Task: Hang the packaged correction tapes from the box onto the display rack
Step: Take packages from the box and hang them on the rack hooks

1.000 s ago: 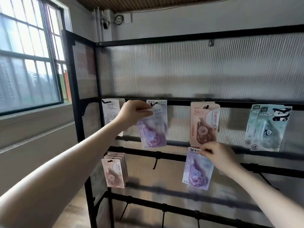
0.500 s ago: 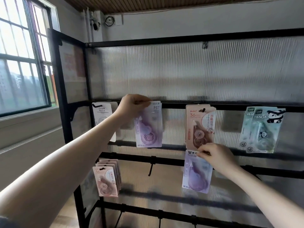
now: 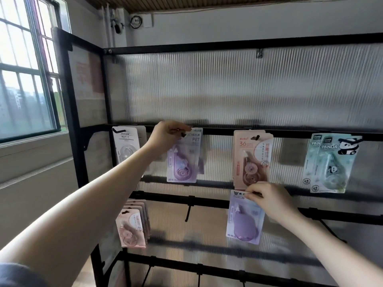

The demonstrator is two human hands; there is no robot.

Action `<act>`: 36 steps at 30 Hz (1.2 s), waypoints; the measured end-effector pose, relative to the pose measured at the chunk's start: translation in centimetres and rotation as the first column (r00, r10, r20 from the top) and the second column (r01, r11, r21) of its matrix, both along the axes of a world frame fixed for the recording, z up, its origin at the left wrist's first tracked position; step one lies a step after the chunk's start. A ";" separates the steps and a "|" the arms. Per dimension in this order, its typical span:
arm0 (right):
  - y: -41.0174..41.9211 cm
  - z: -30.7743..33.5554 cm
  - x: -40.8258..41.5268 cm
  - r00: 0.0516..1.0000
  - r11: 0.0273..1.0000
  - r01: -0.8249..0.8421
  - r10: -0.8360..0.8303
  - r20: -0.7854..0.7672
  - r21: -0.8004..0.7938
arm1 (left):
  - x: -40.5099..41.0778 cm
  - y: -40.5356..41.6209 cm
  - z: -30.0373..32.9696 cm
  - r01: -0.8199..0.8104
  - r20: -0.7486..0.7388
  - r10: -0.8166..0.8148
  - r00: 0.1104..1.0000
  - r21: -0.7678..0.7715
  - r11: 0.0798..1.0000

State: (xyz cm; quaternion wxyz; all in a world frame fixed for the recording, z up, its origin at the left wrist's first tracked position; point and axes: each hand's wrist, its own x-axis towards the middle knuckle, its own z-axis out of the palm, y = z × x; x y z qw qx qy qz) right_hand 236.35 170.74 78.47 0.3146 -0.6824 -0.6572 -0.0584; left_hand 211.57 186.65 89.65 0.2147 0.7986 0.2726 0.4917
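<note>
My left hand [image 3: 165,135] pinches the top of a purple packaged correction tape [image 3: 183,160] against the upper bar of the black display rack [image 3: 228,131], at a hook hidden by my fingers. A second purple packaged correction tape [image 3: 244,220] hangs from my right hand [image 3: 271,200], which pinches its top edge in front of the middle bar, free of any hook. The box is out of view.
On the upper bar hang white packs [image 3: 125,146], pink packs [image 3: 251,160] and panda packs [image 3: 329,162]. Several pink packs [image 3: 132,226] hang lower left. A bare hook [image 3: 188,212] sticks out from the middle bar. A window [image 3: 24,79] is on the left.
My left hand has raised its purple pack to the upper bar and the pack now hangs straight. My right hand keeps its pack near the middle bar. My head has moved closer.
</note>
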 end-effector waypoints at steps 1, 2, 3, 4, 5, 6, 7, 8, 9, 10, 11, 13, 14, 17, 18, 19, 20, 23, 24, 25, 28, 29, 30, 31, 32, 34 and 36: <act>0.0 0.0 0.1 1.000 1.000 0.002 -0.002 0.003 0.002 | 0.2 0.2 -0.1 -0.006 0.007 0.006 1.000 -0.003 1.000; 0.0 0.1 0.1 1.000 1.000 0.001 -0.001 0.002 0.004 | 0.4 0.4 -0.2 -0.014 0.017 0.014 1.000 -0.007 1.000; 0.0 0.3 0.1 1.000 1.000 -0.001 0.001 -0.003 0.006 | 0.5 0.6 -0.2 -0.017 0.030 0.017 0.999 -0.010 1.000; 0.0 0.4 0.2 1.000 1.000 -0.003 0.003 -0.007 0.008 | 0.7 0.7 -0.2 -0.029 0.038 0.029 0.999 -0.012 1.000; 0.1 0.6 0.1 1.000 1.000 -0.004 0.004 -0.011 0.010 | 0.9 0.7 -0.3 -0.039 0.047 0.039 0.998 -0.014 0.999; 0.1 0.7 0.1 1.000 1.000 -0.004 0.004 -0.012 0.013 | 1.0 0.8 -0.3 -0.050 0.053 0.051 0.997 -0.018 0.999; 0.1 1.0 -0.1 1.000 1.000 -0.004 0.004 -0.011 0.018 | 1.1 0.9 -0.4 -0.056 0.062 0.057 0.996 -0.019 0.998; 0.1 1.1 -0.2 1.000 1.000 -0.006 0.006 -0.010 0.025 | 1.1 0.8 -0.5 -0.070 0.065 0.071 0.995 -0.014 0.997; 0.1 1.3 -0.3 1.000 1.000 -0.008 0.008 -0.010 0.028 | 1.1 0.8 -0.5 -0.095 0.066 0.095 0.993 0.008 0.995; 0.2 1.5 -0.4 1.000 0.999 -0.012 0.012 -0.014 0.030 | 1.1 0.9 -0.5 -0.134 0.060 0.132 0.989 0.040 0.990; 0.2 1.8 -0.6 1.000 0.999 -0.017 0.018 -0.020 0.027 | 0.9 0.9 -0.6 -0.177 0.052 0.174 0.983 0.078 0.981; 0.3 2.3 -0.9 0.999 0.999 -0.030 0.030 -0.014 0.025 | 0.3 0.6 -0.7 -0.272 0.022 0.272 0.962 0.142 0.952; 0.5 2.5 -1.0 0.999 0.999 -0.035 0.036 -0.008 0.026 | -0.2 0.3 -0.9 -0.315 0.007 0.319 0.948 0.174 0.933; 1.1 3.4 -1.5 0.998 0.997 -0.058 0.058 -0.003 0.051 | -1.9 -0.6 -2.0 -0.412 -0.083 0.449 0.890 0.277 0.868; 1.3 3.8 -1.8 0.998 0.995 -0.069 0.070 -0.008 0.067 | -2.6 -1.0 -2.5 -0.434 -0.132 0.491 0.861 0.312 0.845; 1.6 4.2 -2.2 0.997 0.994 -0.076 0.076 -0.006 0.085 | -3.2 -1.3 -3.0 -0.448 -0.176 0.526 0.832 0.347 0.824; 1.8 4.6 -2.6 0.997 0.992 -0.078 0.077 0.011 0.102 | -3.9 -1.7 -3.5 -0.458 -0.214 0.556 0.803 0.374 0.806; 2.4 6.6 -4.5 0.993 0.988 -0.103 0.096 0.063 0.119 | -5.8 -2.5 -5.1 -0.483 -0.285 0.613 0.737 0.413 0.772; 2.8 7.2 -5.1 0.989 0.981 -0.145 0.140 0.052 0.131 | -6.5 -2.8 -5.5 -0.492 -0.309 0.623 0.719 0.408 0.769; 3.2 7.9 -5.7 0.982 0.971 -0.188 0.184 0.038 0.145 | -7.0 -3.0 -6.0 -0.501 -0.331 0.631 0.702 0.400 0.768; 4.2 9.9 -7.4 0.964 0.948 -0.264 0.261 0.044 0.179 | -8.5 -3.8 -7.5 -0.528 -0.391 0.648 0.654 0.378 0.761; 4.6 10.5 -7.9 0.959 0.938 -0.283 0.279 0.049 0.202 | -8.8 -4.1 -8.0 -0.539 -0.408 0.653 0.638 0.370 0.757; 5.0 11.1 -8.4 0.954 0.926 -0.300 0.296 0.053 0.228 | -9.1 -4.3 -8.4 -0.550 -0.422 0.657 0.624 0.359 0.754; 5.2 11.6 -8.9 0.949 0.916 -0.315 0.310 0.057 0.248 | -9.4 -4.6 -8.8 -0.559 -0.434 0.659 0.615 0.350 0.752; 5.5 12.2 -9.4 0.945 0.910 -0.325 0.321 0.060 0.258 | -9.7 -4.8 -9.2 -0.565 -0.447 0.657 0.606 0.339 0.752; 5.9 12.9 -10.3 0.941 0.900 -0.338 0.330 0.075 0.276 | -10.3 -5.2 -10.1 -0.575 -0.475 0.651 0.592 0.318 0.754; 6.5 13.6 -10.9 0.940 0.895 -0.340 0.329 0.087 0.288 | -11.0 -5.5 -10.9 -0.587 -0.482 0.646 0.592 0.293 0.755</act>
